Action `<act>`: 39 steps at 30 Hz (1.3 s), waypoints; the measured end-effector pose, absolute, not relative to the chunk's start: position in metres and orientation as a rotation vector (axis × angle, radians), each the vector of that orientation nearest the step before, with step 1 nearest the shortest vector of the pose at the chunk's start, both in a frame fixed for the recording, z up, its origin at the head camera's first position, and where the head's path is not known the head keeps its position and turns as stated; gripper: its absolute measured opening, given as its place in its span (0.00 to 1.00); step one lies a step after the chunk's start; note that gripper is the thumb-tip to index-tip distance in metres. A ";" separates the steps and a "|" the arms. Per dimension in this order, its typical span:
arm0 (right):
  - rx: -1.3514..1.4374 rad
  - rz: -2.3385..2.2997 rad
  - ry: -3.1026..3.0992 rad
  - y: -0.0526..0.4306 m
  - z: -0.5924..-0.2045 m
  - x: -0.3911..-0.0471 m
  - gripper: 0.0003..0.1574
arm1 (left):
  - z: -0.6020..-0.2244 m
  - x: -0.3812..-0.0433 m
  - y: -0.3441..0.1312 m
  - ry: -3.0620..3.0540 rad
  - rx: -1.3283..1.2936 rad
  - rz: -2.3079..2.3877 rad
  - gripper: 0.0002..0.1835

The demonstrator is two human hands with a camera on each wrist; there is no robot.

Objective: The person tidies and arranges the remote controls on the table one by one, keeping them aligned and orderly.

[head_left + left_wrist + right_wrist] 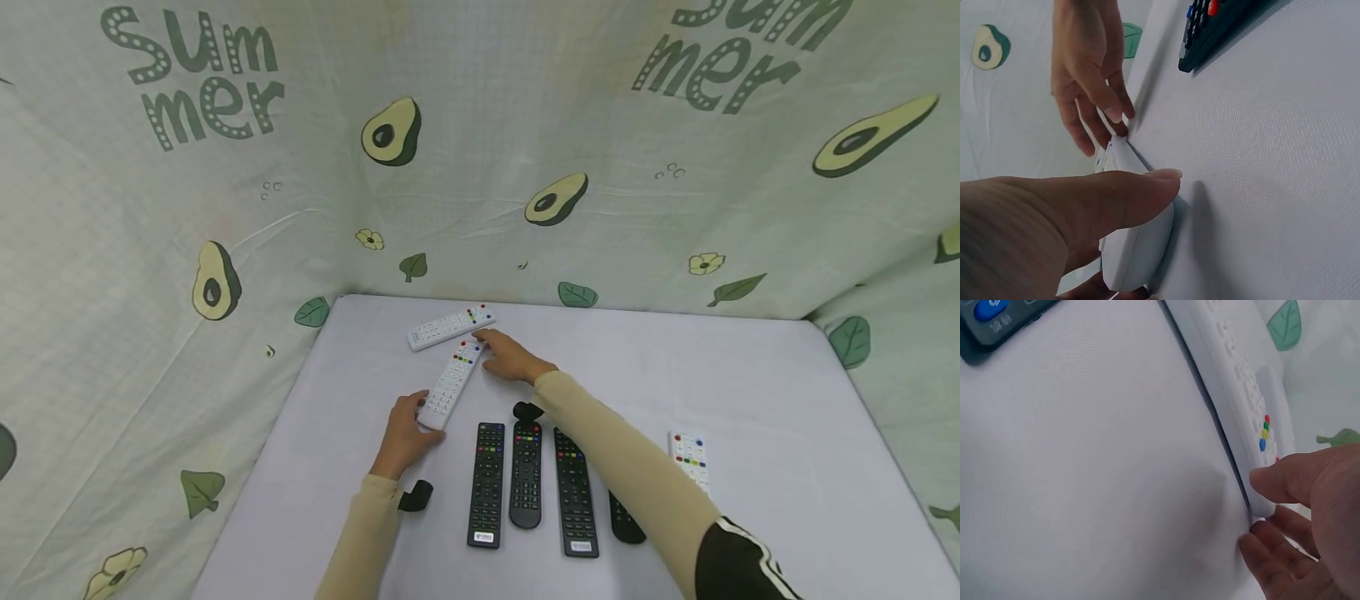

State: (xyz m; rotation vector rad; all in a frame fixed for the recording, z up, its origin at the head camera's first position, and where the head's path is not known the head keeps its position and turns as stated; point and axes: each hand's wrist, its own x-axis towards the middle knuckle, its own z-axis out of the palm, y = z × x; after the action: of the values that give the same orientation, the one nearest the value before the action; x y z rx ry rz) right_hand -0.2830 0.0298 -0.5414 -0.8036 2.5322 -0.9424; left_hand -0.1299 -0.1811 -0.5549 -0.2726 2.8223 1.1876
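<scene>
A white remote control [452, 385] with coloured buttons lies slantwise on the table. My left hand [406, 437] holds its near end, thumb on one side and fingers on the other, as the left wrist view [1110, 200] also shows. At the far end is my right hand [513, 357], its fingers loosely extended around the tip. The index finger reaches between this remote and a second white remote [450, 327] lying behind it. In the head view the right thumb seems just apart from the remote's side; whether the fingertips touch cannot be told.
Black remotes stand in a row nearer me: one at left [486, 485], a rounded one [526, 475], another [576, 500], and one [625, 521] partly under the right sleeve. Another white remote [688, 457] lies right of them. Printed cloth [465, 167] hangs behind the white table [787, 467].
</scene>
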 end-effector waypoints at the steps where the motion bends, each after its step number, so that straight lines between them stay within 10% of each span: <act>1: -0.814 -0.939 2.534 0.029 -0.541 -0.283 0.40 | -0.555 -0.130 -0.181 2.827 -0.267 1.179 0.43; 39: -0.701 -1.097 2.691 0.139 -0.506 -0.259 0.37 | -0.523 -0.130 -0.104 2.781 0.168 1.250 0.41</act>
State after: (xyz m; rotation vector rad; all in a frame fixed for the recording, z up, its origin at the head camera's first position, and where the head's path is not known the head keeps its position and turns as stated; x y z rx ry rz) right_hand -0.2587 0.1390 -0.5056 -0.7008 2.6906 -1.0969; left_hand -0.1300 -0.1041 -0.5229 0.1680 2.7813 1.2496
